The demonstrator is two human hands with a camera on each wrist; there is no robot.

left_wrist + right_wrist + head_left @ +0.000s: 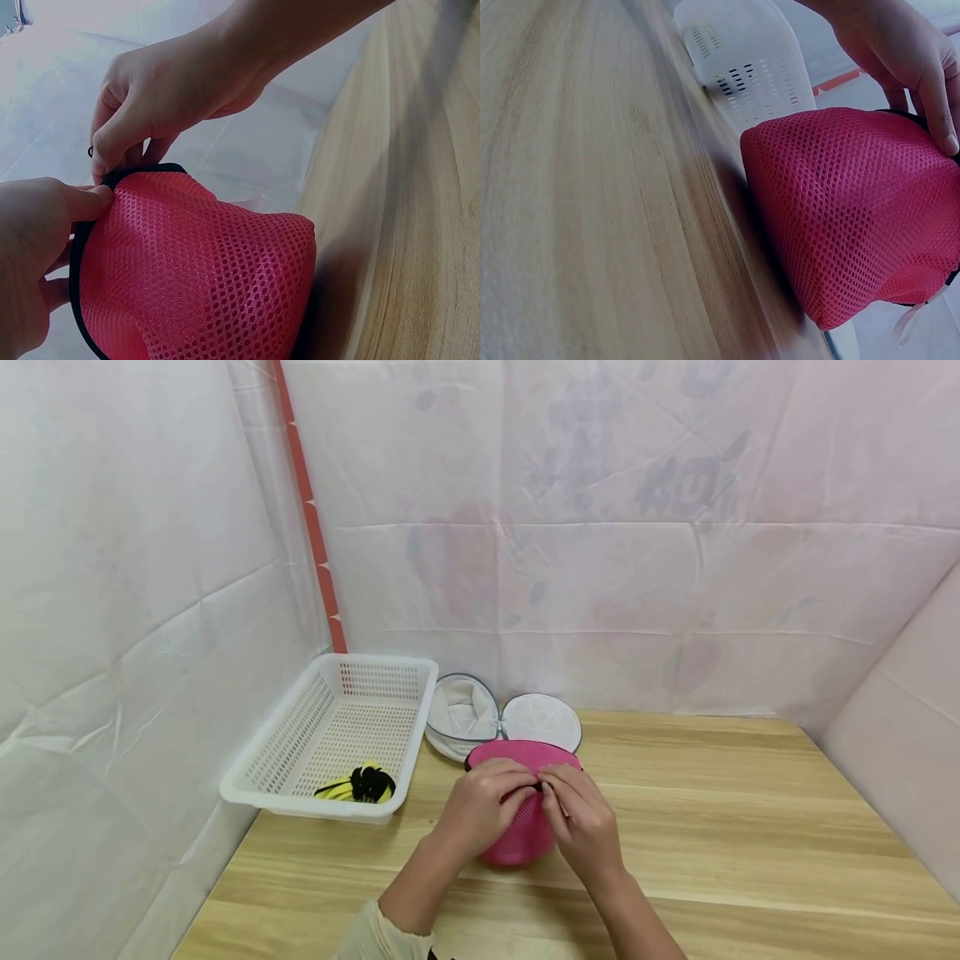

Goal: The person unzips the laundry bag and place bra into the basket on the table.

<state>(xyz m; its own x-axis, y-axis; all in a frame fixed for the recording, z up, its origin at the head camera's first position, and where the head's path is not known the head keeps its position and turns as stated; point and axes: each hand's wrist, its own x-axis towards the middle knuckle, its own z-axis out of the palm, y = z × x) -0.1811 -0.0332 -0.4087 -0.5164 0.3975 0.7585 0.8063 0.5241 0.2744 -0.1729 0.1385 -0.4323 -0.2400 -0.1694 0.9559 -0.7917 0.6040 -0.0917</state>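
A pink mesh laundry bag with a black edge stands on the table in front of me, its round top facing up. My left hand pinches the black edge at the near side of the top, thumb and fingers on either side of it. Close beside it, my right hand pinches the same edge, and the fingertips of both hands almost meet. In the left wrist view the mesh side sags in folds below the hands. Whatever is inside the bag is hidden.
A white perforated basket stands to the left, with a yellow and black bundle in its near end. Behind the pink bag lies a white round mesh bag with its lid folded open. White sheets enclose the table.
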